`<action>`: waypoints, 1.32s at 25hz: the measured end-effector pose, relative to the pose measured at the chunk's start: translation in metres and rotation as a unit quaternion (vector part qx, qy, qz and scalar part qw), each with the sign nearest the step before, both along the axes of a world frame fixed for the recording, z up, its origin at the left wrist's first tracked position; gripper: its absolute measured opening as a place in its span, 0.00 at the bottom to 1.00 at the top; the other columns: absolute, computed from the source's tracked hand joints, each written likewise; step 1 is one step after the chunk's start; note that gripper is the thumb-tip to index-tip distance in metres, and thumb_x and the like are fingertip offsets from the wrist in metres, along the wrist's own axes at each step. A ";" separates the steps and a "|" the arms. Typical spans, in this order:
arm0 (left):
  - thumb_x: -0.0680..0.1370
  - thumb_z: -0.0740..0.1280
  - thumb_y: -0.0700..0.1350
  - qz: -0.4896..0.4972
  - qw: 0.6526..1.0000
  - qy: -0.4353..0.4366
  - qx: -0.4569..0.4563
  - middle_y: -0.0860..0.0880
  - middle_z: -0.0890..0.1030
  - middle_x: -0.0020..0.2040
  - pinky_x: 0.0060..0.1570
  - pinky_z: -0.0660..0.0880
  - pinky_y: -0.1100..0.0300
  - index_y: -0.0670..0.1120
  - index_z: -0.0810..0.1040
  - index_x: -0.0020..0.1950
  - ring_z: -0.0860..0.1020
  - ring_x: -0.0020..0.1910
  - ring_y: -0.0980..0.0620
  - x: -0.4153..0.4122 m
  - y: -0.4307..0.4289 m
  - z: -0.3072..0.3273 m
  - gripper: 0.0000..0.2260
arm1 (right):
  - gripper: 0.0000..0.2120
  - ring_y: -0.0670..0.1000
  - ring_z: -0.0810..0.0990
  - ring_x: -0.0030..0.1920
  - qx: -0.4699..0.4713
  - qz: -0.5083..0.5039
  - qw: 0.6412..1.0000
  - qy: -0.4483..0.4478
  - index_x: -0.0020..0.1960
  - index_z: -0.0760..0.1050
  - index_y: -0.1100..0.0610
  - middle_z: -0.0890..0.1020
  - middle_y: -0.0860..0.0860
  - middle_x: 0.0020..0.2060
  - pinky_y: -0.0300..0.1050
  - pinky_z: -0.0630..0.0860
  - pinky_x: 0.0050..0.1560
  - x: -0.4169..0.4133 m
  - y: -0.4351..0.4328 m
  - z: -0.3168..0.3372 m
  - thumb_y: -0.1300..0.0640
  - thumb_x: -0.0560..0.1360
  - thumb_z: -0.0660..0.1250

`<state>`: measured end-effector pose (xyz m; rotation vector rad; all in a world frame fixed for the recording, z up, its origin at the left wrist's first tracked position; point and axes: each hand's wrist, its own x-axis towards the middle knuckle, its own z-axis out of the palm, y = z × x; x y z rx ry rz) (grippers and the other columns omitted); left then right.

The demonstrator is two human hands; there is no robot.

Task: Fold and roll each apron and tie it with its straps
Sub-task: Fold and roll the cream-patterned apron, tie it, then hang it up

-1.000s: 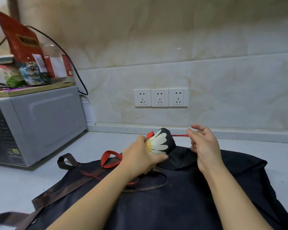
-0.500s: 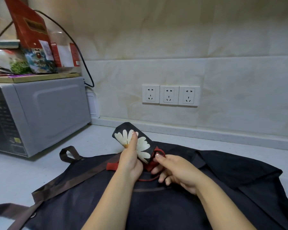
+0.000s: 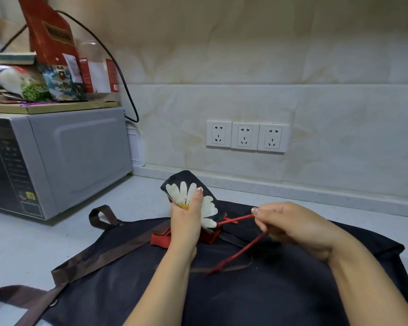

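A small rolled black apron with a white daisy print (image 3: 183,184) is held up above the counter by my left hand (image 3: 186,222), thumb pressed across the flower. Its thin red strap (image 3: 236,218) runs from the roll to my right hand (image 3: 290,228), which pinches it between thumb and fingers; the strap's loose end (image 3: 231,257) trails down over the cloth below. A wider red strap piece (image 3: 159,238) hangs under the roll. Beneath both hands a large dark navy apron (image 3: 245,292) with brown straps (image 3: 104,252) lies spread flat.
A grey microwave (image 3: 57,158) stands at the left with packets and boxes (image 3: 52,62) stacked on top. A black cable (image 3: 125,85) hangs behind it. Three wall sockets (image 3: 245,137) sit on the tiled backsplash. The pale counter (image 3: 28,241) shows at left.
My right hand has pulled away from the roll to the right, drawing the red strap out taut. The left hand keeps holding the daisy roll in about the same place.
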<state>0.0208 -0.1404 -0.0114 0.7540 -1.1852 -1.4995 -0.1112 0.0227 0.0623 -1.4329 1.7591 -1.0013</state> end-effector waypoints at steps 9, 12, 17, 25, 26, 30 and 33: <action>0.70 0.71 0.57 -0.245 0.969 -0.026 -0.002 0.55 0.80 0.33 0.21 0.63 0.66 0.52 0.75 0.60 0.70 0.24 0.58 -0.006 0.031 0.010 0.21 | 0.05 0.45 0.83 0.40 -0.136 -0.192 0.966 -0.103 0.42 0.84 0.52 0.86 0.45 0.39 0.35 0.74 0.41 -0.004 -0.023 -0.032 0.57 0.75 0.70; 0.66 0.73 0.62 -0.266 0.963 0.008 0.031 0.46 0.84 0.50 0.38 0.68 0.59 0.55 0.81 0.58 0.77 0.40 0.49 -0.007 0.027 0.002 0.22 | 0.05 0.43 0.78 0.31 -0.103 -0.188 0.959 -0.184 0.42 0.85 0.54 0.84 0.46 0.33 0.33 0.70 0.30 0.000 -0.034 -0.044 0.58 0.75 0.70; 0.68 0.69 0.57 -0.304 0.951 -0.025 0.052 0.55 0.75 0.29 0.18 0.55 0.69 0.49 0.76 0.61 0.63 0.20 0.60 -0.008 0.043 0.008 0.24 | 0.09 0.51 0.71 0.35 -0.065 -0.148 0.961 -0.226 0.43 0.81 0.62 0.77 0.55 0.35 0.40 0.68 0.33 -0.002 -0.044 -0.063 0.58 0.77 0.66; 0.63 0.76 0.61 -0.296 0.949 0.022 0.110 0.36 0.82 0.54 0.54 0.68 0.45 0.49 0.84 0.55 0.76 0.48 0.40 -0.012 0.039 0.002 0.25 | 0.12 0.54 0.70 0.41 -0.018 -0.068 0.940 -0.333 0.49 0.80 0.57 0.76 0.54 0.42 0.48 0.62 0.40 -0.005 -0.046 -0.071 0.50 0.72 0.68; 0.63 0.77 0.60 -0.303 0.945 0.038 0.119 0.38 0.83 0.52 0.57 0.71 0.42 0.47 0.84 0.54 0.79 0.48 0.40 -0.012 0.037 0.001 0.25 | 0.16 0.55 0.68 0.44 -0.023 -0.055 0.943 -0.329 0.53 0.80 0.56 0.74 0.56 0.46 0.50 0.61 0.42 -0.006 -0.045 -0.070 0.48 0.71 0.69; 0.64 0.79 0.59 -0.345 0.923 0.076 0.156 0.39 0.82 0.48 0.58 0.75 0.40 0.40 0.78 0.62 0.81 0.46 0.40 -0.009 0.036 0.008 0.34 | 0.19 0.55 0.65 0.49 -0.025 -0.023 0.942 -0.333 0.58 0.79 0.54 0.70 0.54 0.49 0.50 0.60 0.47 -0.007 -0.042 -0.070 0.47 0.70 0.69; 0.65 0.76 0.60 -0.349 0.919 0.075 0.170 0.39 0.82 0.44 0.44 0.79 0.50 0.39 0.80 0.56 0.81 0.40 0.41 -0.004 0.037 0.010 0.30 | 0.11 0.50 0.72 0.39 -0.034 -0.066 0.957 -0.280 0.52 0.82 0.52 0.76 0.50 0.42 0.42 0.66 0.38 -0.002 -0.038 -0.069 0.49 0.74 0.68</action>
